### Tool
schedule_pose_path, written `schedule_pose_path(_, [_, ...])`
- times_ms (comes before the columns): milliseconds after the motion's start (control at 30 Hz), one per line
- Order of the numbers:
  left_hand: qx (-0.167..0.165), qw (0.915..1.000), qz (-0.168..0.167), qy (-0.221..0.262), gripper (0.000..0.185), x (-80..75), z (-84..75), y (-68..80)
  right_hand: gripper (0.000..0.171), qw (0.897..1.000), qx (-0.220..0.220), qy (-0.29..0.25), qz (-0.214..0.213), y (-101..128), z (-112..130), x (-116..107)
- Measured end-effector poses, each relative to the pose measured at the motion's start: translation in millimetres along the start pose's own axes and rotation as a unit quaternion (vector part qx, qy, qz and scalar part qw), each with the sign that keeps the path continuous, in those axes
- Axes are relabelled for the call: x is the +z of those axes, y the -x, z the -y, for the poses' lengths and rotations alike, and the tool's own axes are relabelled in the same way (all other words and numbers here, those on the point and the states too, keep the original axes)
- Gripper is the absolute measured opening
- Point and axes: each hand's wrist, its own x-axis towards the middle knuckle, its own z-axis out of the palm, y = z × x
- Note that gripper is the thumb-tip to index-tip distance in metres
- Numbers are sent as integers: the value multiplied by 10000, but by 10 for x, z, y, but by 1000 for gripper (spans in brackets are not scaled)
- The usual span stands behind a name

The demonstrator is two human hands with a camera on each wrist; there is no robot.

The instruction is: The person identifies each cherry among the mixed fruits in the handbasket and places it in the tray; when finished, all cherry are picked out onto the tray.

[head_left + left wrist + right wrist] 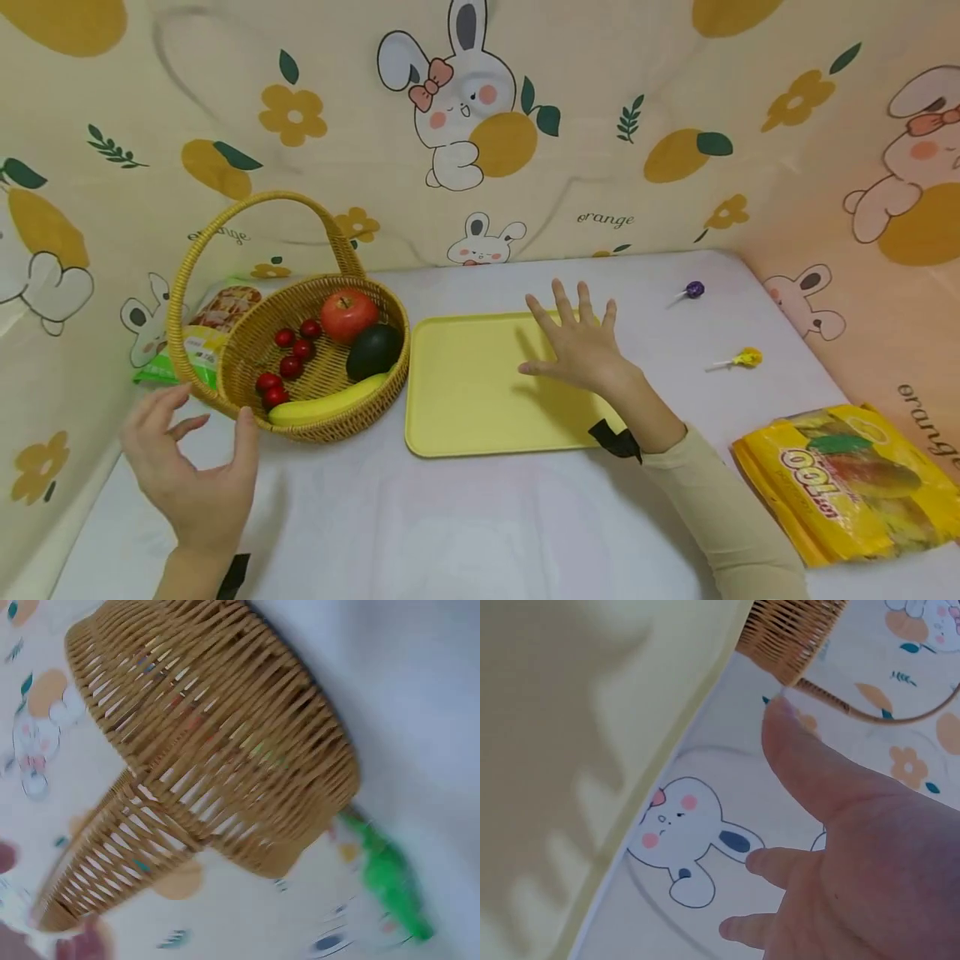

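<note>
The head view looks forward and down over the whole table (pixel 480 517). The left wrist view is very near the wicker basket (pixel 225 735). The right wrist view, close above the yellow tray (pixel 577 750), also shows this basket.

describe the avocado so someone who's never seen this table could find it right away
Start at the wicker basket with the tall arched handle, left of the yellow tray. Inside it, on the side nearest the tray, the avocado lies between the red apple and the banana. It is the only dark green, almost black fruit there.
</note>
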Motion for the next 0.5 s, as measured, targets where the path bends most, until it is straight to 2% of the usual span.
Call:
schedule_pose_path(33, [-532,9986,59,-2,46,-69,42,6,102,10000,-19,-6,3,-12,4,0])
schedule_pose_path(100, [-1424,9880,561,-191,66,-183,131,25,101,10000,-40,5,12,-39,23,-13])
schedule_pose_path(167, [-1969,9747,993,-359,81,-218,211,47,100,10000,-75,19,-18,-73,49,-41])
schedule_pose_path(200, [-2124,9692,1168,-425,83,-220,250,61,100,9999,-92,48,-45,-91,66,-58])
schedule_pose_path(300, [-2330,9591,1533,-489,81,-204,351,115,98,9997,-177,93,-101,-142,133,-114])
schedule_pose_path(500, [-2303,9509,1934,-737,61,-205,384,179,95,9993,-334,128,-49,-268,311,-178])
